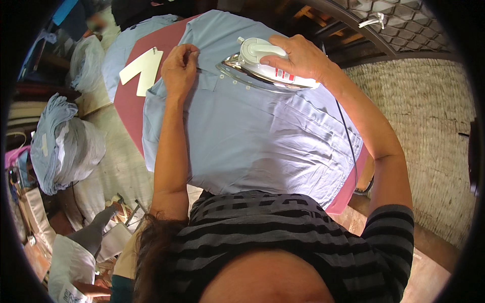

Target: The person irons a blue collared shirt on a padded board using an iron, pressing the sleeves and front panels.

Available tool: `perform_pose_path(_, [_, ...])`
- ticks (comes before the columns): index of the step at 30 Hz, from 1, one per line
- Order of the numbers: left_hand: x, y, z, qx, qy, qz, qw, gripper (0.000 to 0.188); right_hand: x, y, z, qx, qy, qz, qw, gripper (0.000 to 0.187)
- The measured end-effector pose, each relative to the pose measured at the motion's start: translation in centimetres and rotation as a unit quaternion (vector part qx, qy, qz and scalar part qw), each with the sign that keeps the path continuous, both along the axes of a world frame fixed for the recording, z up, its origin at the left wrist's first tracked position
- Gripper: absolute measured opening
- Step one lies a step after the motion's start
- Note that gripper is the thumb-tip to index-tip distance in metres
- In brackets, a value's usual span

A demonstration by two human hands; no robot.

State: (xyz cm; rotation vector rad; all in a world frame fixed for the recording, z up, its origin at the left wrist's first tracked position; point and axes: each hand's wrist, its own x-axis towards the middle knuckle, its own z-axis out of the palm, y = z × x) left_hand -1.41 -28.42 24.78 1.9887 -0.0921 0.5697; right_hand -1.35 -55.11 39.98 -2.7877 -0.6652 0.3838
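My right hand (305,58) is wrapped around the handle of the white iron (252,49), which sits on the light blue shirt (227,136), its shiny tip pointing left close to a row of little buttons (234,82). My left hand (179,70) is on the left part of the shirt with its fingers curled in, but I can't tell if they pinch any cloth. The shirt is spread over the red board (128,106), where a bent white card (148,70) lies just beside my left hand.
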Motion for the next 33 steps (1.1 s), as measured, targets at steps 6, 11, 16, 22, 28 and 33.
perform_pose_path(6, [0.2,-0.4,0.0,0.007,-0.001,-0.002,1.000,0.007,0.3,1.2,-0.6,0.062,-0.028,-0.002,0.998,0.050])
perform_pose_path(11, [0.3,-0.1,0.2,0.063,-0.010,-0.017,0.998,0.008,0.5,0.7,-0.1,0.008,-0.024,-0.022,0.999,0.058])
perform_pose_path(16, [0.4,0.0,0.4,0.085,-0.022,-0.018,0.996,0.009,-3.4,-7.2,0.8,0.037,-0.072,-0.040,0.996,0.052])
perform_pose_path(22, [0.5,-0.5,0.0,0.059,-0.024,-0.022,0.998,0.010,-13.4,-16.8,3.3,0.059,-0.031,-0.133,0.989,0.037])
perform_pose_path(28, [0.7,0.1,-0.8,-0.017,0.002,-0.045,0.999,0.008,-19.9,-23.6,2.3,0.034,0.041,-0.198,0.979,0.039])
perform_pose_path(33, [2.0,0.9,-1.5,-0.096,-0.041,-0.074,0.992,0.004,-20.9,-23.9,0.5,0.106,0.027,-0.185,0.977,0.042])
